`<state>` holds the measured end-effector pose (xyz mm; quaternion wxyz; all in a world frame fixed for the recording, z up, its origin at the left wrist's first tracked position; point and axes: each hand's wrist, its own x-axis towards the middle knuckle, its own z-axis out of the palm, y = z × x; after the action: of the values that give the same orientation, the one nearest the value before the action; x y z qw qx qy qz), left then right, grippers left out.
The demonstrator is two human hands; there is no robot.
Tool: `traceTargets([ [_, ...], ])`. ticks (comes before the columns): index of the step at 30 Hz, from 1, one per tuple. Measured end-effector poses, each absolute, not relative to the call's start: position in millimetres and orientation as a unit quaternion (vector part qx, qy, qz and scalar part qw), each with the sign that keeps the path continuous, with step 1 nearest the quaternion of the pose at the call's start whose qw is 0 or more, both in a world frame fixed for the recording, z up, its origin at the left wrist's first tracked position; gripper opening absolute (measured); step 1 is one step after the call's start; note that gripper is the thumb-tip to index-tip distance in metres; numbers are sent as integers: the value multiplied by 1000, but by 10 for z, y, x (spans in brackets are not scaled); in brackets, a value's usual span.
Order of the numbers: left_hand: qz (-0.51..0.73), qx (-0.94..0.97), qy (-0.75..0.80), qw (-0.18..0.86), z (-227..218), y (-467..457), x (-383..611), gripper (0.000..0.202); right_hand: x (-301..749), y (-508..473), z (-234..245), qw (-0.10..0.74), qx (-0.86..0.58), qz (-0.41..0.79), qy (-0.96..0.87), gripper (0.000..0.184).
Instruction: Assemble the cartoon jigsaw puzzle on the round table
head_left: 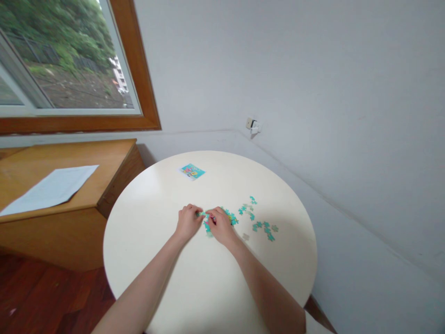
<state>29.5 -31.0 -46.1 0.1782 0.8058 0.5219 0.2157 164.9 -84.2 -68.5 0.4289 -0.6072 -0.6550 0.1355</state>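
Over a round white table, my left hand [188,220] is closed in a pinch on the edge of a small green jigsaw puzzle piece [203,214]. Close to its right, my right hand [221,225] has its fingertips pinched at the same spot, on puzzle pieces too; its fingers partly hide them. Beneath and around the right hand lies a partly joined puzzle section [231,217], mostly teal with some yellow and pink. Several loose puzzle pieces [267,227] lie to the right, some teal and some pale.
A small printed picture card [192,171] in teal, yellow and pink lies toward the far side of the table [146,260]. On the left stands a wooden cabinet [114,157] with a white sheet [55,185] on it. A wall outlet [253,125] with a white plug is behind.
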Motion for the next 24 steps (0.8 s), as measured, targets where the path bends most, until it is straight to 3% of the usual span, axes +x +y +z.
traceTargets([
  [24,197,790,560,152,-429,-388,328,18,1638,-821,-688,434,-611,141,-647,25],
])
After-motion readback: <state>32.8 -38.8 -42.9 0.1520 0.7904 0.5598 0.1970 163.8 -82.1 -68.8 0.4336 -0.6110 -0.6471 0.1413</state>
